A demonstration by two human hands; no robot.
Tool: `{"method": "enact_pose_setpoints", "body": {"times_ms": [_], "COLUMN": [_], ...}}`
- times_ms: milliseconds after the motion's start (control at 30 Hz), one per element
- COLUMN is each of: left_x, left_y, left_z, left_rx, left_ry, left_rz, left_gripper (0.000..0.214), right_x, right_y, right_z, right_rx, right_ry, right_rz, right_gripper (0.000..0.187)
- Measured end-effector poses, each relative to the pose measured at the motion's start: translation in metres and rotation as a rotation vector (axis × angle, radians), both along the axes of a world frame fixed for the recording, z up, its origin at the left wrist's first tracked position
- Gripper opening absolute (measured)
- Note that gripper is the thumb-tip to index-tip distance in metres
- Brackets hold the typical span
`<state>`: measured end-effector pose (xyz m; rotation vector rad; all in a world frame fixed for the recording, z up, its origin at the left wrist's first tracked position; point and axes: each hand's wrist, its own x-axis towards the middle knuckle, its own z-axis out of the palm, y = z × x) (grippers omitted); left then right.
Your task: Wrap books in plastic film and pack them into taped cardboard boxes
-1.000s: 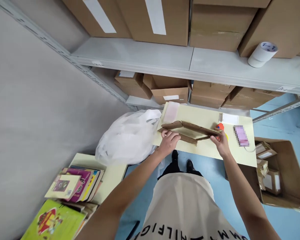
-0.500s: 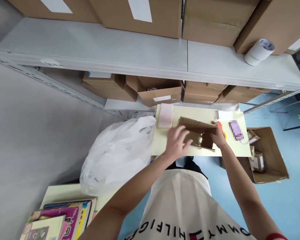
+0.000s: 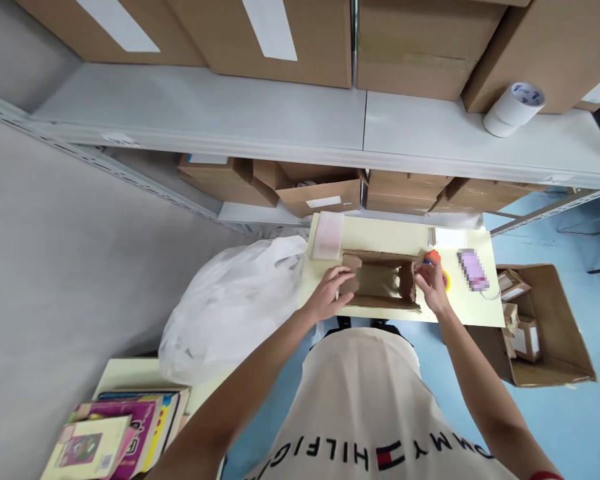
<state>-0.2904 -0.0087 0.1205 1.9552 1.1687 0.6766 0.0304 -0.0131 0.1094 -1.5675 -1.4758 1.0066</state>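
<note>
- Cardboard box (image 3: 381, 257): sat right of frame centre.
- My left hand (image 3: 324, 295): fingers stood apart, touching it.
- My right hand (image 3: 433, 285): whether clamped, I couldn't tell.

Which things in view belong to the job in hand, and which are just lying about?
Seemingly part of the job:
open cardboard box
left hand, at its left end
right hand, at its right end

Apparently just lying about:
white plastic bag
books
white tape
purple item
orange item, partly hidden, role unclear
</note>
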Motion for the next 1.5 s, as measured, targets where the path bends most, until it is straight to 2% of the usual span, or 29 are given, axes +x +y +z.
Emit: {"method": "enact_pose_setpoints", "body": {"times_ms": [67, 133, 200, 267, 333, 400, 433, 500, 533, 600, 667, 700, 767, 800, 867, 933, 1000, 1067, 1200, 1333, 1500], "left_x": [-0.010, -0.016, -0.017, -0.014, -0.009, -0.001, 0.003, 0.011, 0.014, 0.018, 0.018, 0.017, 0.013, 0.011, 0.009, 0.011, 0.017, 0.022, 0.026, 0.024, 0.033], "left_y": [0.001, 0.002, 0.004, 0.005, 0.005, 0.003, 0.002, -0.002, -0.003, -0.003, 0.001, 0.005, 0.013, 0.015, 0.015, 0.009, 0.001, -0.003, 0.011, 0.020, 0.004], "left_z": [0.000, -0.003, -0.008, -0.012, -0.017, -0.022, -0.026, -0.033, -0.036, -0.041, -0.042, -0.042, -0.038, -0.035, -0.031, -0.030, -0.033, -0.040, -0.054, -0.064, -0.064], "left_rx": [0.011, 0.037, 0.060, 0.081, 0.104, 0.120, 0.125, 0.139, 0.149, 0.172, 0.170, 0.152, 0.094, 0.062, 0.009, -0.030, -0.060, -0.072, -0.062, -0.090, -0.035], "left_ry": [0.023, 0.049, 0.087, 0.099, 0.064, 0.003, -0.024, -0.059, -0.062, -0.041, -0.016, -0.013, -0.018, -0.013, 0.030, 0.092, 0.128, 0.139, 0.149, 0.152, 0.231], "left_rz": [-0.137, -0.208, -0.202, -0.146, -0.071, 0.025, 0.080, 0.183, 0.231, 0.323, 0.405, 0.422, 0.376, 0.313, 0.155, 0.028, -0.027, -0.038, -0.020, -0.025, 0.037], "left_gripper": [0.077, 0.096, 0.090, 0.067, 0.045, 0.031, 0.026, 0.021, 0.022, 0.037, 0.072, 0.092, 0.116, 0.115, 0.091, 0.065, 0.058, 0.060, 0.062, 0.064, 0.059], "right_x": [0.016, 0.027, 0.031, 0.030, 0.027, 0.022, 0.019, 0.014, 0.012, 0.009, 0.010, 0.012, 0.015, 0.016, 0.015, 0.011, 0.004, -0.001, -0.004, -0.003, -0.010], "right_y": [-0.013, -0.024, -0.030, -0.030, -0.027, -0.021, -0.019, -0.013, -0.010, -0.001, 0.010, 0.015, 0.020, 0.019, 0.009, -0.008, -0.023, -0.028, -0.012, -0.009, -0.024], "right_z": [0.002, 0.003, 0.003, 0.002, 0.001, -0.001, -0.002, -0.003, -0.003, -0.001, 0.004, 0.007, 0.013, 0.015, 0.014, 0.008, -0.003, -0.015, -0.033, -0.042, -0.047], "right_rx": [0.045, 0.066, 0.069, 0.066, 0.066, 0.065, 0.060, 0.042, 0.033, 0.021, -0.003, -0.024, -0.064, -0.066, -0.027, 0.027, 0.046, 0.040, -0.001, -0.073, -0.041], "right_ry": [-0.055, -0.162, -0.251, -0.295, -0.300, -0.287, -0.277, -0.247, -0.227, -0.191, -0.178, -0.185, -0.216, -0.237, -0.276, -0.302, -0.318, -0.322, -0.324, -0.350, -0.356], "right_rz": [0.221, 0.433, 0.569, 0.612, 0.558, 0.413, 0.322, 0.147, 0.081, 0.017, 0.054, 0.097, 0.190, 0.229, 0.273, 0.262, 0.208, 0.168, 0.132, 0.096, 0.071], "right_gripper": [0.068, 0.073, 0.090, 0.102, 0.087, 0.057, 0.048, 0.044, 0.052, 0.082, 0.104, 0.109, 0.100, 0.087, 0.055, 0.037, 0.034, 0.035, 0.034, 0.030, 0.031]}}
